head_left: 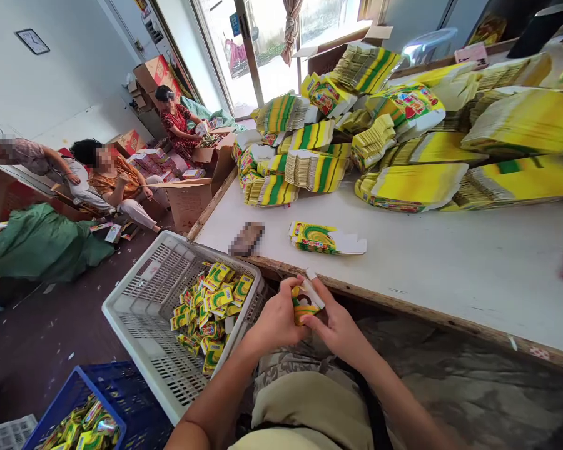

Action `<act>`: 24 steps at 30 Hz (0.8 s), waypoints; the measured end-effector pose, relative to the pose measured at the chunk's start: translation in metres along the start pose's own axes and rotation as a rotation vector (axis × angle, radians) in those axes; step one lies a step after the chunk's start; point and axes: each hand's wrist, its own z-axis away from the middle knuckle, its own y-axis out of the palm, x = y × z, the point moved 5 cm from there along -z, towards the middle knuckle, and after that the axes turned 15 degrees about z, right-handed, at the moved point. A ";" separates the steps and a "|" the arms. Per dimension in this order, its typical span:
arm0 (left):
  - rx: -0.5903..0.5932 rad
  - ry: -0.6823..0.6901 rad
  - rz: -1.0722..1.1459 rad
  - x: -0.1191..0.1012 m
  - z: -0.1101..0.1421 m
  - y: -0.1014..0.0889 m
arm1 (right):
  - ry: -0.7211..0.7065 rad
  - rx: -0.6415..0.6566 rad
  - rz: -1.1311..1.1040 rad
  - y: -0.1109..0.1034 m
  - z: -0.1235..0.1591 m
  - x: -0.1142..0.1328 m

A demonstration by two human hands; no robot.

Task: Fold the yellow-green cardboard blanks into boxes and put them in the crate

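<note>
Between my two hands, over my lap at the table's front edge, is a small yellow and green carton with a white flap standing up. My left hand grips its left side, fingers wrapped round it. On the other side, my right hand holds the carton with thumb and fingers near the flap. Just beyond, a few flat cartons lie on the white table. To my left, a white plastic crate contains many small yellow and green cartons.
Stacks of flattened yellow cartons cover the table's far side. A blurred flat object lies at its left corner. A blue crate with shiny yellow packets stands on the floor. Several people sit at left among cardboard boxes and a green sack.
</note>
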 end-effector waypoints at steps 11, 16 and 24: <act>-0.168 -0.022 -0.146 0.001 0.000 -0.018 | -0.203 0.008 0.368 -0.018 -0.005 0.010; -0.101 0.020 -0.148 -0.003 -0.001 -0.022 | -0.178 0.157 0.529 -0.032 -0.007 0.010; -0.075 0.121 -0.265 -0.019 -0.005 -0.020 | -0.151 0.110 0.381 -0.036 -0.011 0.011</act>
